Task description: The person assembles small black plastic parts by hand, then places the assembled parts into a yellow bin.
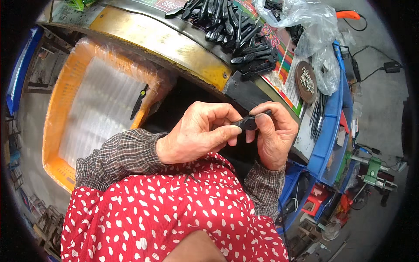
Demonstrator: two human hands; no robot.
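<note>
In front of my chest, both hands pinch a small black plastic part with a round hub. My left hand grips its left end between thumb and fingers. On the other side, my right hand is closed around the right end, thumb against the hub. The fingertips hide much of the part. Beyond the hands, a heap of slim black plastic pieces lies on the bench. A round brown dish to the right holds many small silver metal pieces.
On the left stands an orange crate lined with clear plastic, with one black piece with a yellow-green spot inside. The metal bench edge curves ahead. Clear plastic bags, thin black strips and blue bins are on the right.
</note>
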